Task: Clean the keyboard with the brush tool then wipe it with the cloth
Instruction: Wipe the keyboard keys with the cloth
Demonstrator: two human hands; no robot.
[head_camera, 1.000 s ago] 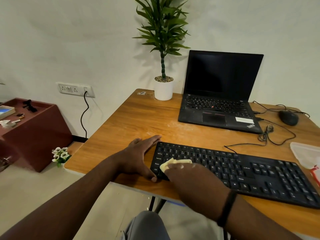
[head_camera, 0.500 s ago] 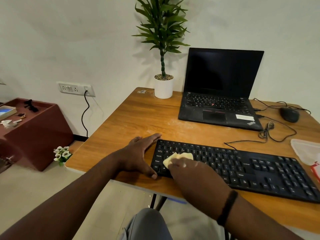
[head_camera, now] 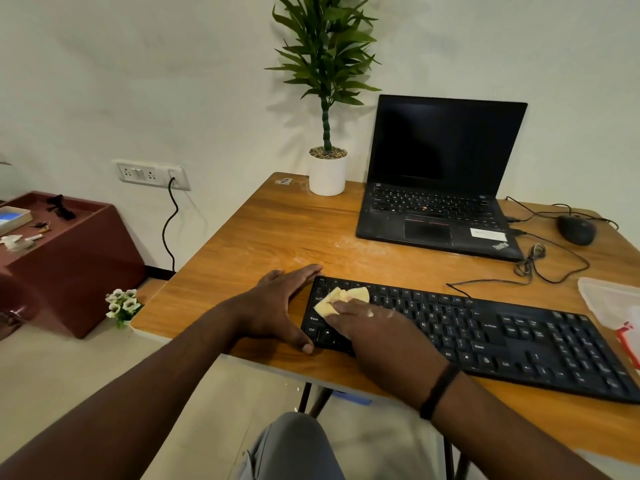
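A black full-size keyboard (head_camera: pixel 502 337) lies across the front of the wooden desk (head_camera: pixel 263 237). My right hand (head_camera: pixel 377 327) presses a crumpled pale yellow cloth (head_camera: pixel 341 299) onto the keys at the keyboard's left end, with part of the cloth hidden under the fingers. My left hand (head_camera: pixel 280 303) lies flat on the desk against the keyboard's left edge, fingers straight, thumb at the front corner. No brush tool is in view.
Behind the keyboard stand an open black laptop (head_camera: pixel 440 188), a potted plant (head_camera: pixel 327 168) and a black mouse (head_camera: pixel 576 230) with tangled cables (head_camera: pixel 533 261). A clear plastic bag (head_camera: pixel 613 303) lies at the right edge. White dust specks mark the desk's middle.
My right hand has slid the cloth away from me, from the lower rows to the upper rows at the keyboard's left end. My left hand has stayed in place.
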